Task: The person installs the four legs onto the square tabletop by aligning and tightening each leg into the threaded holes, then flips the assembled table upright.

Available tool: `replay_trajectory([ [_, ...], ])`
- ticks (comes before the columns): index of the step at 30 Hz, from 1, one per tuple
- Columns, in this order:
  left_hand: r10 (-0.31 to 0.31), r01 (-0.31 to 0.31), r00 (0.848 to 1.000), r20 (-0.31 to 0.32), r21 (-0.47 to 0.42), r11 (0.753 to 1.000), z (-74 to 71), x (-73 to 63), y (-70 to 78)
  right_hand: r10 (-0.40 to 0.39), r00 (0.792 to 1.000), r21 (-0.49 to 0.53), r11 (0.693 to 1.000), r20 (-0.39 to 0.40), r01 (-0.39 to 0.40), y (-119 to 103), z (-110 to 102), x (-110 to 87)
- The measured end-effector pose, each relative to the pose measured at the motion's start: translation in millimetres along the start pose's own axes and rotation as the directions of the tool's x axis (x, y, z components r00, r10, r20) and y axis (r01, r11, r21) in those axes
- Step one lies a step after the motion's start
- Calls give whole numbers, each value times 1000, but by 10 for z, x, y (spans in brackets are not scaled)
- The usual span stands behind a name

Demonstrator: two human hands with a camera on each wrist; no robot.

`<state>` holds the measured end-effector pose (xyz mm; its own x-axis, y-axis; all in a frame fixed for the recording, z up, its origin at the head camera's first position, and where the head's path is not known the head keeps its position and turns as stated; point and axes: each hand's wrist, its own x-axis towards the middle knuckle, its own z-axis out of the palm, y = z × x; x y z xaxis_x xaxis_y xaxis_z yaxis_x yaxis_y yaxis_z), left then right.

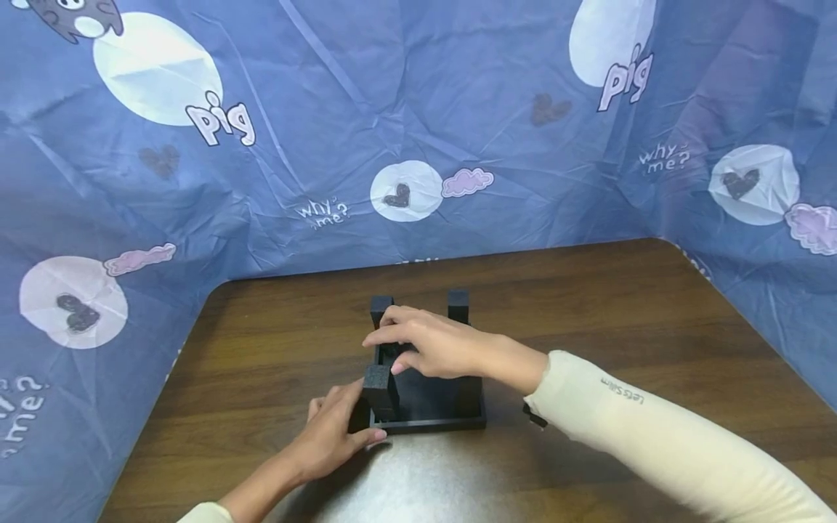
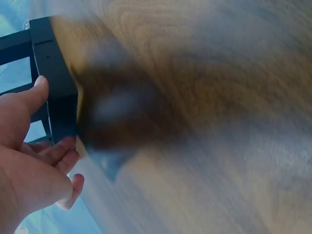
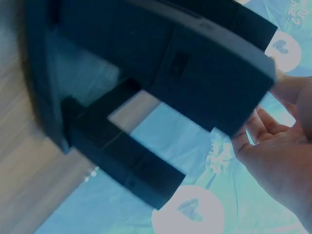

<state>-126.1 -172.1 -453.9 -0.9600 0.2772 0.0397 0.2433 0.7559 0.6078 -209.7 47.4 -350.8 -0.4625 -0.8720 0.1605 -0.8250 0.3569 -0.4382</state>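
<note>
A black piece with a flat rimmed base (image 1: pixel 434 424) and several upright square posts stands on the table. My left hand (image 1: pixel 333 432) grips its near left corner, thumb at the front edge and fingers along the left side. In the left wrist view, the left thumb (image 2: pixel 41 85) lies against the black piece. My right hand (image 1: pixel 434 341) is over the base, fingers pointing left and loosely bent. Its thumb tip is close to the top of the near left post (image 1: pixel 378 378). In the right wrist view, a large post (image 3: pixel 219 83) hides part of the right fingers (image 3: pixel 263 126).
The black piece rests on a brown wood-grain tabletop (image 1: pixel 575 305). A blue printed cloth (image 1: pixel 314 131) hangs behind the table and along both sides. Light glares off the tabletop near the front. A far right post (image 1: pixel 458 309) rises beyond the right wrist.
</note>
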Motion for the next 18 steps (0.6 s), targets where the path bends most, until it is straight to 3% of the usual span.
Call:
replay_trajectory([
  [7, 25, -24, 1000, -18, 47, 999, -103, -18, -6, 9, 996, 2, 1000, -88, -9, 150, -121, -198],
  [12, 126, -119, 991, -41, 134, 984, -172, -1, -32, 35, 991, 41, 999, -127, -30, 283, -192, -390],
  [18, 232, -207, 971, -65, 267, 941, -245, 73, -130, 84, 987, 62, 995, -136, -76, 393, -254, -591],
])
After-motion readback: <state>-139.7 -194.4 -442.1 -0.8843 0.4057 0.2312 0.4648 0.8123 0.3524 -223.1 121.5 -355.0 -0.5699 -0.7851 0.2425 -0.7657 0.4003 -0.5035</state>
